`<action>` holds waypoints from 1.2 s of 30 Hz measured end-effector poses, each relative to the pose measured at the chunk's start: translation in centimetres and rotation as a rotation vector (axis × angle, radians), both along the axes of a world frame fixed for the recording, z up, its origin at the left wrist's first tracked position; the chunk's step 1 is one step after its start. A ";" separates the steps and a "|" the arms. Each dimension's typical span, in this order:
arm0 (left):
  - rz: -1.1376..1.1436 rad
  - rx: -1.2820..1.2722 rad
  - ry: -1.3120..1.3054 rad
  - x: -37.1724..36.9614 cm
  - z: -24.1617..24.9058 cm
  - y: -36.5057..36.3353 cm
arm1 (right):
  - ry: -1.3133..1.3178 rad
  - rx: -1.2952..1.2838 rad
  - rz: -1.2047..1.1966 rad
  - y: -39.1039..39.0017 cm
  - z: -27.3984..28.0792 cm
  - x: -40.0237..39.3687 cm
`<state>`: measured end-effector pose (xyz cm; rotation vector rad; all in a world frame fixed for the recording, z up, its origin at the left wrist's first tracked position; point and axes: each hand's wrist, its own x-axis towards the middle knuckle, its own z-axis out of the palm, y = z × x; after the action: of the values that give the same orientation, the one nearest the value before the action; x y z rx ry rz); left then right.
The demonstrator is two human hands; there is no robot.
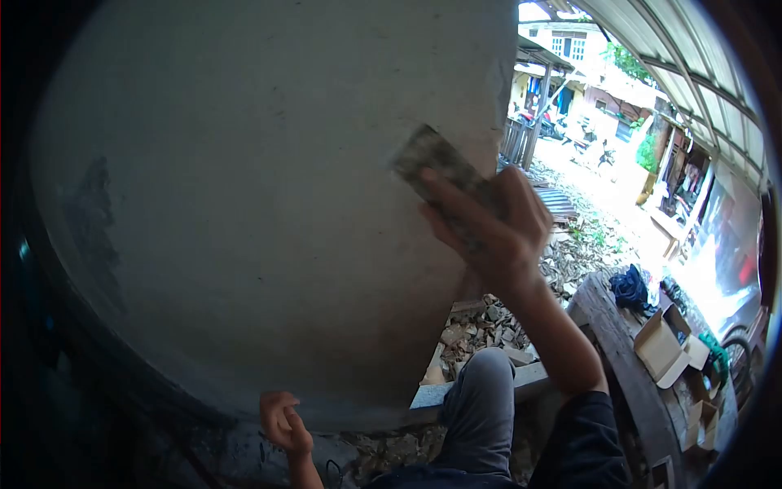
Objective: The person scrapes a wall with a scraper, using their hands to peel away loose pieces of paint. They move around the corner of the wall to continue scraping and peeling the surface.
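My right hand (505, 232) is wrapped around a flat, mottled grey rectangular block (440, 159), blurred by motion. The block is tilted and overlaps the pale wall (269, 196) close to its right edge; the fingers lie along it and cover part of its surface. Low in the view, my left hand (285, 422) hangs near the bottom of the wall with its fingers curled in, and nothing shows in it. A darker grey patch (94, 216) marks the wall's left side.
Beyond the wall's right edge lies rubble (489, 330). My knee (485, 391) is bent below the right hand. At the right, a worn ledge (627, 367) carries an open cardboard box (664, 350) and dark cloth (631, 287). A metal roof (692, 65) slopes overhead.
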<state>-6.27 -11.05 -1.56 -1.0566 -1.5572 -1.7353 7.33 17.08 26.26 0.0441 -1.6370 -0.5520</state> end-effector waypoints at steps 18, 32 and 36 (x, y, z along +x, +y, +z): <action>0.003 -0.145 -0.120 1.4 -2.1 -3.8 | 0.132 -0.192 0.106 -1.4 -2.8 -1.6; -0.039 -0.133 -0.215 0.9 -4.8 -3.0 | 0.058 -0.226 0.095 -1.5 -3.3 -1.6; -0.080 -0.151 -0.215 2.1 -3.3 -2.3 | -0.028 -0.215 0.063 -2.8 -0.6 -2.0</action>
<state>-4.14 -13.30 -4.91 -1.0449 -1.8259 -1.8603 5.29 14.26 25.62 -0.0553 -1.7085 -0.3263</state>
